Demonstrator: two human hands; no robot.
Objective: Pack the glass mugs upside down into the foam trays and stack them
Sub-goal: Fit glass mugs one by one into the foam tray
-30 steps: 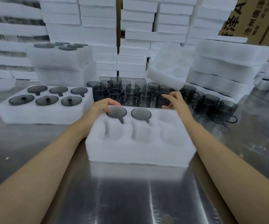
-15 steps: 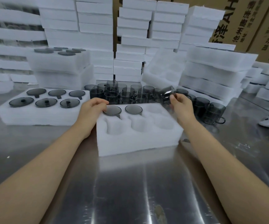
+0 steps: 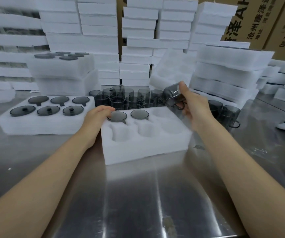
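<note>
- Step in hand (my read): third mug going into tray's back row.
- R hand [image 3: 192, 107] grips held mug [image 3: 171, 95] in the air, above & just behind foam tray [image 3: 146, 148] at its far-right corner. Thumb up, fingers wrapped round the body by the handle. Mug is tilted & blurred, can't tell which way the mouth faces.
- L hand [image 3: 97, 115] lies on tray's far-left corner, fingers loosely bent, tips touching first packed mug [image 3: 117, 116]. It grips nothing, prob. steadying the tray.
- To do it well: get mouth fully down, line up over empty back-right pocket [image 3: 162, 112], and turn handle to the near side as on second packed mug [image 3: 139, 114]. Lower straight, then press on the base till flush. Going in at an angle could gouge foam or chip the rim.
- Progress: 2 of 6 pockets filled; 1 back + 3 front empty.
- Mugs: smoky grey glass, cylindrical, loop handles, smooth, prob. slippery.
- Foam: white, soft-looking, fuzzy cut edges, round pockets.
- Loose mugs [image 3: 126, 98] stand upright in a cluster just behind tray, w/ more to the right.
- Full tray [image 3: 44, 124] sits to the left, six dark round tops showing.
- Steel table [image 3: 138, 194] is shiny & streaked. Foam stacks [image 3: 224, 71] and cardboard boxes [image 3: 258, 19] are behind.
</note>
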